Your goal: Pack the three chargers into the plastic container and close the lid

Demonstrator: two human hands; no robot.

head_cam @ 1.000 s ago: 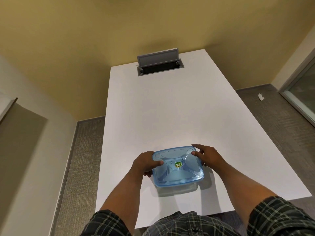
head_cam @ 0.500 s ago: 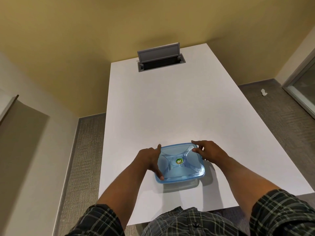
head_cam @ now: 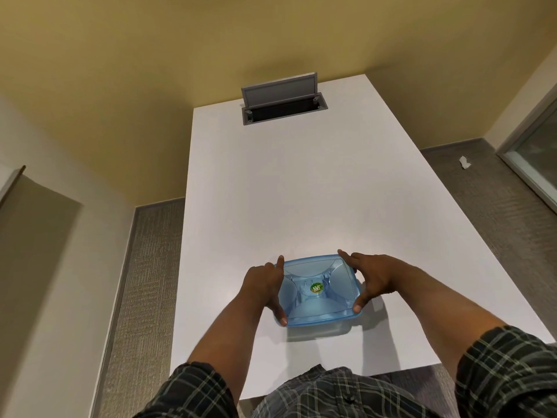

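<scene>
Between both hands, the blue plastic container point(head_cam: 319, 292) sits lidded on the white table point(head_cam: 301, 191).
Left hand point(head_cam: 265, 282) and right hand point(head_cam: 372, 277) press spread fingers against its opposite sides, thumbs at the near corners.

**Small yellow-walled room, white table**

A white table point(head_cam: 301, 191) fills the middle, with an open grey cable hatch point(head_cam: 283, 99) at its far end. Grey carpet point(head_cam: 482, 206) flanks it. A glass panel point(head_cam: 539, 155) stands far right.
</scene>
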